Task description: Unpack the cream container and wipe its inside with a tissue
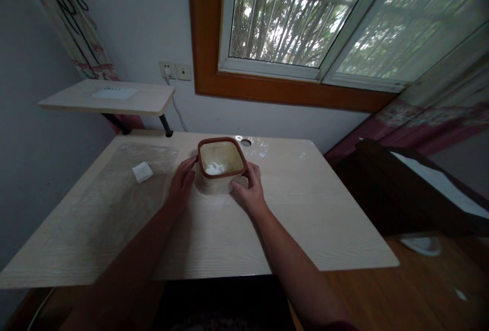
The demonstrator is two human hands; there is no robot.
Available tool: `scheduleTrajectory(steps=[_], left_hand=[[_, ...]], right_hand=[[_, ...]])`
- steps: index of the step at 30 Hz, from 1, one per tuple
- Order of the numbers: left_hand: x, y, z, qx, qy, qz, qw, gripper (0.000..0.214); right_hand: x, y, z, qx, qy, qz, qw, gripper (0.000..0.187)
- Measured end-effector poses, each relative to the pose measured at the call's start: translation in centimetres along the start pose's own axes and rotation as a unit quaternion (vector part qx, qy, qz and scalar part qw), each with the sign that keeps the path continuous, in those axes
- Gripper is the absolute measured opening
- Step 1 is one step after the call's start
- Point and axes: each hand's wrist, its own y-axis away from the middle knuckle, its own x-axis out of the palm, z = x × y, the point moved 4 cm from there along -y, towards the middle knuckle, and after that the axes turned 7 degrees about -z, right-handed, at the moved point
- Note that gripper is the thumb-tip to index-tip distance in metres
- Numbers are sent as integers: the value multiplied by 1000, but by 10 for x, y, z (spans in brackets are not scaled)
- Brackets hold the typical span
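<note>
A small square bin (pixel 220 184) with a brown rim and pale walls stands on the light wooden table (pixel 305 219). Something white and crumpled (pixel 214 169) lies inside it. My left hand (pixel 182 181) rests against the bin's left wall, fingers stretched along it. My right hand (pixel 250 187) presses on its right front corner, fingers curved round the wall. Both hands hold the bin between them. A folded white tissue (pixel 142 171) lies on a clear plastic sheet (pixel 126 188) to the left of my left hand.
A raised side shelf (pixel 107 98) with a white sheet on it stands at the table's back left. A cable hole (pixel 245 142) lies behind the bin. A window is above, dark furniture (pixel 401 193) to the right, wood floor below.
</note>
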Motion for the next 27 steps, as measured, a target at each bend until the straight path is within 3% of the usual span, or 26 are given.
scheduleTrajectory(steps=[5,11,19,27], left_hand=[[8,5,7,9,25,57,998,68],[15,5,8,-1,-17,78,997,97],[12,5,-2,13,-60,74,995,100],[9,10,7,17,-137,70,988,96]], right_hand=[[6,0,-1,-6,-3,39,999,79],[7,1,2,-13,7,44,999,74],[4,3,12,-55,32,25,998,91],[0,6,14,-115,68,9,991,83]])
